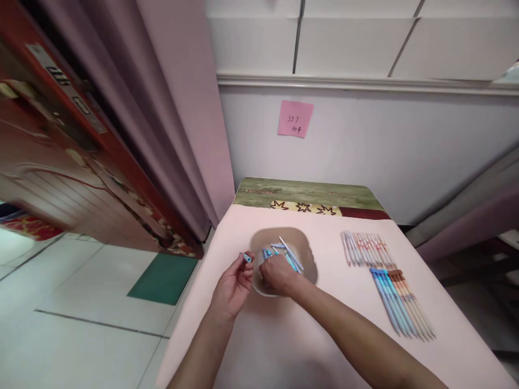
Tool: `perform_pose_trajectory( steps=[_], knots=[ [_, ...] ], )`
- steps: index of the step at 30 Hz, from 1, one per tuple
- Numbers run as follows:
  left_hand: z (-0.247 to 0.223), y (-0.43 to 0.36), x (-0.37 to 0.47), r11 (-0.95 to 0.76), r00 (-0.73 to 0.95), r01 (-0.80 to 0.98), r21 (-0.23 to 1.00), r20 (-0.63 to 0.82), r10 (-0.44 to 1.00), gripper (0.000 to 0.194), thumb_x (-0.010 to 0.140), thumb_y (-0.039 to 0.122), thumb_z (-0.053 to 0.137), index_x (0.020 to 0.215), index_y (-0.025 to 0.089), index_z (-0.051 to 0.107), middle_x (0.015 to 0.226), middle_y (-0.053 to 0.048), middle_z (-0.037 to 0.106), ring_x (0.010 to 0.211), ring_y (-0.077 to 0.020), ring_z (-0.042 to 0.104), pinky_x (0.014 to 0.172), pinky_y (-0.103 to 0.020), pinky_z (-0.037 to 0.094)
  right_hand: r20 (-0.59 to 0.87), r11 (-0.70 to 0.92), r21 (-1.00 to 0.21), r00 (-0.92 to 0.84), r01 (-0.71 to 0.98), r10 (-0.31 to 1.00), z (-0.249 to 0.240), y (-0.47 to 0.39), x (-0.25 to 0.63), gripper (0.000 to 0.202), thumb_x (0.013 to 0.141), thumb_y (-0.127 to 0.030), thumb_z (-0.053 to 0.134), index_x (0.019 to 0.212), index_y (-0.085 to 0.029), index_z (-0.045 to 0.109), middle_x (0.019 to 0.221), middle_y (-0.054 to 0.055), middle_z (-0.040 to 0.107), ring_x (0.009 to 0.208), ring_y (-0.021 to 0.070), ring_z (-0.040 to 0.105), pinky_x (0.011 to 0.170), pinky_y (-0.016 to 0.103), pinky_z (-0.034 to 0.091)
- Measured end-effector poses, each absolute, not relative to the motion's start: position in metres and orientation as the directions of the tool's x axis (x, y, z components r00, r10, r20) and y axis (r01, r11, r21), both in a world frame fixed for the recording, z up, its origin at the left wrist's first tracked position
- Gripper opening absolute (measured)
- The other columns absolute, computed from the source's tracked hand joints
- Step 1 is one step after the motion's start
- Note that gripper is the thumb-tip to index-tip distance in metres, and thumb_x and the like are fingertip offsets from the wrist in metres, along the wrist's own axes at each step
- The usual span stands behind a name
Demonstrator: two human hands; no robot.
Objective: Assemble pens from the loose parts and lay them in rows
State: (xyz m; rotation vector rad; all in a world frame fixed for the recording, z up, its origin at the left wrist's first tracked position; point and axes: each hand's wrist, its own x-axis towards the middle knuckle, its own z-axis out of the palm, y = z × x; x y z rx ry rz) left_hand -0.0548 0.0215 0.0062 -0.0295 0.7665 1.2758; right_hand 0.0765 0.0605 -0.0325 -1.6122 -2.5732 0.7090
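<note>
My left hand (232,286) is beside the left rim of a beige plastic basin (259,236), thumb and fingers pinched on a small light-blue pen part (247,258) whose round, hollow-looking end faces me. Down inside the basin, my right hand (279,274) has its fingers curled together among loose pen parts; its fingertips are hidden, so I cannot make out what they hold. Around it lie blue and white pen pieces, including a lilac-blue barrel (294,259) leaning toward the right side and a few turquoise pieces.
Right of the basin, a row of clear pen tubes with printed patterns (367,249) lies above a row of blue and brown-topped pens (401,302). A pale pink cloth (336,335) covers most of the table. Behind stands a wall with a pink note (295,119); curtain and door are left.
</note>
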Motion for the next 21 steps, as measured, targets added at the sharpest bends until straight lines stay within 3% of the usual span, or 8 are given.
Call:
perform_pose_trajectory(
  steps=[4,7,10,11,13,15,16,21],
  knots=[
    [0.011,0.02,-0.051,0.337,0.1,-0.872,0.356,-0.543,0.833,0.018,0.091,0.008,0.043,0.084,0.006,0.06,0.077,-0.009,0.064,0.053,-0.0052,0.057,0.043,-0.01,0.048,-0.097,0.257,-0.514,-0.353,0.819,0.931,-0.025,0.071,0.101,0.009,0.069,-0.018,0.06,0.073,-0.013,0.066,0.076,0.014,0.07,0.074,0.0243,0.063,0.067,0.03,0.042],
    [0.013,0.017,-0.039,0.39,0.169,-0.876,0.284,-0.577,0.799,0.018,0.091,0.009,0.044,0.084,0.007,0.06,0.077,-0.01,0.065,0.055,-0.006,0.06,0.046,-0.01,0.051,-0.027,0.141,-0.644,-0.206,0.752,0.978,-0.015,0.07,0.129,0.017,0.082,-0.023,0.044,0.079,-0.016,0.059,0.067,0.007,0.064,0.061,0.0168,0.058,0.057,0.025,0.04],
    [0.008,0.016,-0.021,0.432,0.223,-0.875,0.217,-0.611,0.76,0.018,0.091,0.009,0.043,0.086,0.007,0.061,0.077,-0.01,0.066,0.057,-0.0066,0.061,0.048,-0.011,0.052,-0.026,0.058,-0.775,-0.124,0.629,0.992,-0.002,0.051,0.146,0.028,0.091,-0.032,0.029,0.081,-0.018,0.051,0.054,-0.003,0.05,0.043,0.0103,0.043,0.044,0.02,0.033],
    [0.006,0.016,-0.014,0.447,0.243,-0.872,0.202,-0.614,0.751,0.018,0.091,0.01,0.044,0.087,0.007,0.061,0.078,-0.011,0.066,0.058,-0.0068,0.062,0.049,-0.011,0.052,-0.042,0.022,-0.84,-0.106,0.541,0.993,0.002,0.042,0.148,0.028,0.092,-0.036,0.028,0.082,-0.019,0.048,0.051,-0.006,0.045,0.04,0.0089,0.037,0.04,0.019,0.03],
    [0.002,0.015,-0.002,0.482,0.287,-0.856,0.185,-0.606,0.742,0.017,0.091,0.012,0.046,0.087,0.005,0.061,0.077,-0.011,0.066,0.056,-0.0069,0.061,0.048,-0.012,0.052,-0.108,-0.099,-0.985,-0.056,0.143,0.993,0.01,0.025,0.148,0.024,0.089,-0.042,0.04,0.082,-0.02,0.045,0.05,-0.01,0.036,0.038,0.0071,0.027,0.037,0.018,0.024],
    [-0.001,0.014,0.008,0.511,0.318,-0.84,0.181,-0.601,0.734,0.018,0.091,0.015,0.047,0.084,0.005,0.061,0.071,-0.01,0.064,0.051,-0.0065,0.057,0.044,-0.013,0.049,-0.102,-0.104,-0.989,-0.021,-0.104,0.995,0.014,0.013,0.147,0.025,0.084,-0.044,0.053,0.08,-0.02,0.047,0.05,-0.01,0.033,0.041,0.0062,0.025,0.039,0.017,0.022],
    [-0.002,0.013,0.012,0.518,0.324,-0.836,0.179,-0.601,0.73,0.018,0.091,0.016,0.048,0.083,0.005,0.06,0.067,-0.008,0.062,0.049,-0.006,0.055,0.041,-0.013,0.047,-0.072,-0.071,-0.987,-0.004,-0.142,0.997,0.014,0.01,0.146,0.026,0.082,-0.044,0.058,0.08,-0.019,0.049,0.051,-0.01,0.035,0.043,0.0061,0.026,0.041,0.017,0.024],
    [0.003,0.008,0.02,0.525,0.336,-0.838,0.146,-0.62,0.709,0.018,0.091,0.018,0.049,0.082,0.005,0.059,0.063,-0.004,0.056,0.045,-0.0034,0.049,0.035,-0.01,0.037,0.052,0.053,-0.992,0.012,-0.117,0.999,0.002,0.007,0.145,0.025,0.081,-0.042,0.062,0.083,-0.017,0.057,0.057,-0.006,0.043,0.05,0.0076,0.035,0.048,0.02,0.031]
  ],
)
